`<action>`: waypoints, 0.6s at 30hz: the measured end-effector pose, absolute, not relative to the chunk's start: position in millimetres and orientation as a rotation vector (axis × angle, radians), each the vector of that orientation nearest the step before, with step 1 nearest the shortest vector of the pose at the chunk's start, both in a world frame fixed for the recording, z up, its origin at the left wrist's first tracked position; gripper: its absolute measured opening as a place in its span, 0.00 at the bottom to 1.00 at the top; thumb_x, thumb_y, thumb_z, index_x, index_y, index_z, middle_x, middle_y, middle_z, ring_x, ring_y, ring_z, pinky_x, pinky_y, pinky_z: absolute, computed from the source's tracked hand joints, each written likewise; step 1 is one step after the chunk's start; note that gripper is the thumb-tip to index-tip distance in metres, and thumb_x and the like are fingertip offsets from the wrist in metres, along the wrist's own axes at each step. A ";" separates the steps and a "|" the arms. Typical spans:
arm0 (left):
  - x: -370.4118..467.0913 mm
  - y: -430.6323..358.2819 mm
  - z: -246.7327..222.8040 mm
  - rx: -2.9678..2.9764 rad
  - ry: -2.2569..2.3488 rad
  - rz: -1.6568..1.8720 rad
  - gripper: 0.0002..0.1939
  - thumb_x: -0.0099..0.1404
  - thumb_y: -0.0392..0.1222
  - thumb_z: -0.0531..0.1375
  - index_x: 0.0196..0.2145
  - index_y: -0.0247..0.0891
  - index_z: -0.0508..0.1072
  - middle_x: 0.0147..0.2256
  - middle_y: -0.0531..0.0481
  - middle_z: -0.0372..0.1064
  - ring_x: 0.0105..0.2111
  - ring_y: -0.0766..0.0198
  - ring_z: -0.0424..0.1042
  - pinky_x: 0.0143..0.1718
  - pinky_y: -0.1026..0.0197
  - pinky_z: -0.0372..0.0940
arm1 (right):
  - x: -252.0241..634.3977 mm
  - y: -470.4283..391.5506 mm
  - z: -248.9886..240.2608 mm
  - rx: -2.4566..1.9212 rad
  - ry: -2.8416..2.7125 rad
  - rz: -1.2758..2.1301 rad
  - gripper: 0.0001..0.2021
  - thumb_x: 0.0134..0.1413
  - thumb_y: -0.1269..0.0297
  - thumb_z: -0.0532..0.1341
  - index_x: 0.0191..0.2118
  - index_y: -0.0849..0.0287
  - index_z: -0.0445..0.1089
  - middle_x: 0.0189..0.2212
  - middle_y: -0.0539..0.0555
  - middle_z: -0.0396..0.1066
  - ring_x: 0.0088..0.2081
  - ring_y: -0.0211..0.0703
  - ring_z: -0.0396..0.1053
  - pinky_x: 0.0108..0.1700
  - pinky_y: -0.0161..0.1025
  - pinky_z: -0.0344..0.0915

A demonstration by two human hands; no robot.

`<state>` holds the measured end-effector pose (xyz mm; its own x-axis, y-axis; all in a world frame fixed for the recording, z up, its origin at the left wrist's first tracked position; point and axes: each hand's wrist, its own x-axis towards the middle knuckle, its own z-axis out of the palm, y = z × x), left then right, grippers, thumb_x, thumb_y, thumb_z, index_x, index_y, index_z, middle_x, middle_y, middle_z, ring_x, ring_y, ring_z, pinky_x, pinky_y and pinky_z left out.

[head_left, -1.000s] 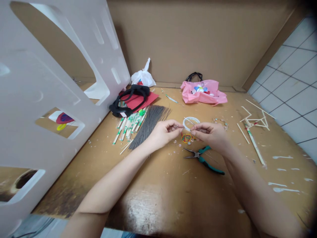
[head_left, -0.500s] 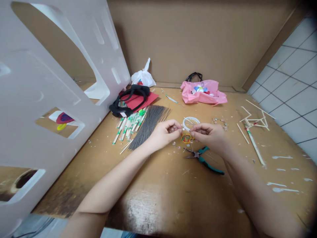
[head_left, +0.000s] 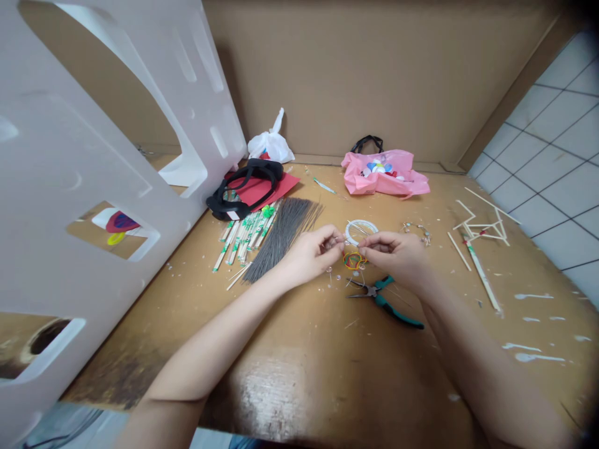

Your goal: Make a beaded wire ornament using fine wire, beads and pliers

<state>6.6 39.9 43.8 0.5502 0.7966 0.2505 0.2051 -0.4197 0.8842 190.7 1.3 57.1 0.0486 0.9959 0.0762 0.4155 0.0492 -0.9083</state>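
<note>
Only slightly leftward have the left hand [head_left: 316, 252] and right hand [head_left: 393, 254] shifted; they stand just apart, fingertips pinched on a thin, pale wire-like piece [head_left: 345, 242], presumably to steady it. Teal-handled steel pliers [head_left: 372, 291] lie near on the brown wooden bench [head_left: 327, 374], apparently for reach.

White plastic panel [head_left: 42, 162] w/ cut-outs stands along L side of tbl [head_left: 290, 349]; thru 1 opening, a purple/red pc [head_left: 123, 222] & yellow loop [head_left: 116, 239] show. Tied white bag [head_left: 271, 147] at back, nr brown back wall [head_left: 374, 75]. Black headgear [head_left: 267, 167] lies on red sheet [head_left: 287, 185], wrapped sticks w/ green print [head_left: 241, 240] just in front. Pink bag [head_left: 416, 184], open, w/ white, blue & red bits, at back R of ctr; black strap [head_left: 356, 147] behind. Far R: angular thin-stick frame [head_left: 501, 226], wrapped stick [head_left: 483, 277] nr it, white smears [head_left: 540, 358] on tbl, pale tiles [head_left: 552, 146] beyond edge.
</note>
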 end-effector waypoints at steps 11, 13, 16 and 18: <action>3.3 43.0 47.5 2.392 0.772 1.074 0.07 0.64 0.37 0.53 0.31 0.36 0.70 0.29 0.50 0.66 0.30 0.67 0.64 0.33 0.64 0.60 | 195.1 -1.4 49.0 -1.542 -1.640 0.738 0.07 0.43 0.62 0.61 0.25 0.60 0.73 0.16 0.49 0.66 0.19 0.35 0.62 0.20 0.33 0.56; 3.5 42.2 48.3 2.455 0.747 1.055 0.09 0.65 0.37 0.52 0.31 0.35 0.70 0.28 0.50 0.66 0.30 0.67 0.64 0.33 0.64 0.60 | 194.9 -2.5 47.8 -1.520 -1.667 0.735 0.07 0.44 0.62 0.60 0.25 0.59 0.72 0.16 0.48 0.66 0.19 0.35 0.62 0.20 0.33 0.56; 4.1 41.5 46.2 2.563 0.758 1.058 0.10 0.66 0.39 0.50 0.32 0.35 0.69 0.29 0.48 0.66 0.31 0.66 0.64 0.34 0.63 0.60 | 194.4 -3.1 49.5 -1.524 -1.646 0.763 0.07 0.44 0.62 0.60 0.25 0.59 0.72 0.17 0.49 0.67 0.19 0.35 0.63 0.20 0.33 0.57; 4.8 40.9 42.9 2.612 0.807 1.099 0.10 0.67 0.40 0.50 0.33 0.35 0.69 0.29 0.48 0.66 0.31 0.66 0.64 0.34 0.63 0.59 | 194.0 -2.5 51.0 -1.547 -1.599 0.791 0.06 0.42 0.62 0.61 0.25 0.59 0.72 0.19 0.50 0.70 0.21 0.37 0.66 0.21 0.34 0.59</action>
